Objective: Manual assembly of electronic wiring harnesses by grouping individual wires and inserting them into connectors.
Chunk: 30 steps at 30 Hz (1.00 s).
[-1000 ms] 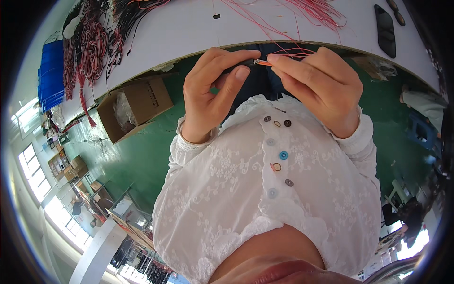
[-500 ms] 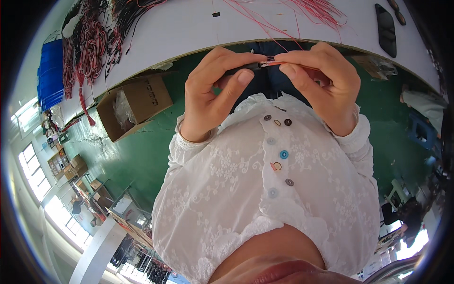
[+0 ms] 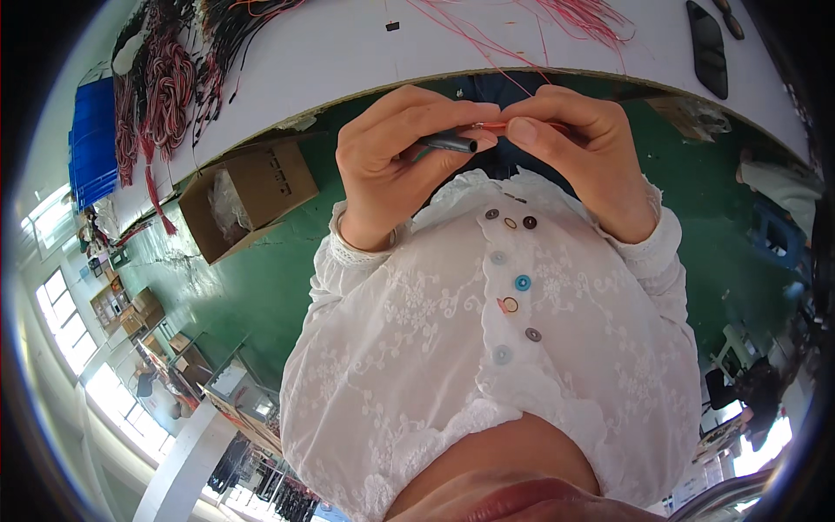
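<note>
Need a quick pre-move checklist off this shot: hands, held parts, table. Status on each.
1. Left hand has the black cylinder: ok, one end sticks out between the fingers.
2. Right hand has the orange-red wire: ok, held between thumb and forefinger.
3. Wire tip fully visible: cannot tell, the left fingers are too close to it.
4. Both hands on the person's side of the table edge: ok.
5. Pink wires on the table gathered neatly: not ok, loose strands spread out.
6. Small black piece apart from those wires: ok.
</note>
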{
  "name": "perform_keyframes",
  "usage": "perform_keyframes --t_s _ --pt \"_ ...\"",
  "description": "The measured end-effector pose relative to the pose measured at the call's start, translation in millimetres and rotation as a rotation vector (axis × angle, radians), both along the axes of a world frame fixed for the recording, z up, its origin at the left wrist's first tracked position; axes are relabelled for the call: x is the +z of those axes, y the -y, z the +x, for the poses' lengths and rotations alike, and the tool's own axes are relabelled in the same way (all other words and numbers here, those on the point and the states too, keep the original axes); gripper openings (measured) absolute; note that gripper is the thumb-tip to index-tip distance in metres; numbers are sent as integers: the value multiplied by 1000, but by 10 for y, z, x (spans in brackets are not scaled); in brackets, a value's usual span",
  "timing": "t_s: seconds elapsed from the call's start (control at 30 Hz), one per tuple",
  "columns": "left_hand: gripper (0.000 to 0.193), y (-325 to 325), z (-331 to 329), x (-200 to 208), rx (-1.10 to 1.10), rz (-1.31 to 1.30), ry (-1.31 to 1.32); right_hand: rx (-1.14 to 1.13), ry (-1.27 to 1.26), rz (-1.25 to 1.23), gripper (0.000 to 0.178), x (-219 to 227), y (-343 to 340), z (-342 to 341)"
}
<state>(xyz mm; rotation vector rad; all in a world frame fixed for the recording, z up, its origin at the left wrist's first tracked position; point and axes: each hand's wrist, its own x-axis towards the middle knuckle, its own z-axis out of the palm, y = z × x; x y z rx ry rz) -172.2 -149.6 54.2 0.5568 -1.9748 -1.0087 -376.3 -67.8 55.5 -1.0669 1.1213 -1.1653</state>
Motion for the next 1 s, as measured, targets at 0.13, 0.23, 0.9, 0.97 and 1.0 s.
perform_keyframes --t_s 0.13,0.23,0.9,0.97,1.0 --pt "30 -8 -4 -28 0 2 1 -7 -58 -85 16 -21 -8 35" --pt "28 -39 -27 -23 39 -25 9 -36 -31 -110 17 -57 11 58" --pt "21 -90 36 20 78 49 125 -153 -97 -307 5 -39 29 48" --pt "21 -83 37 15 71 34 112 -145 -80 -323 7 -49 25 46" --pt "21 -78 38 12 70 33 112 -146 -80 -324 7 -52 22 41"
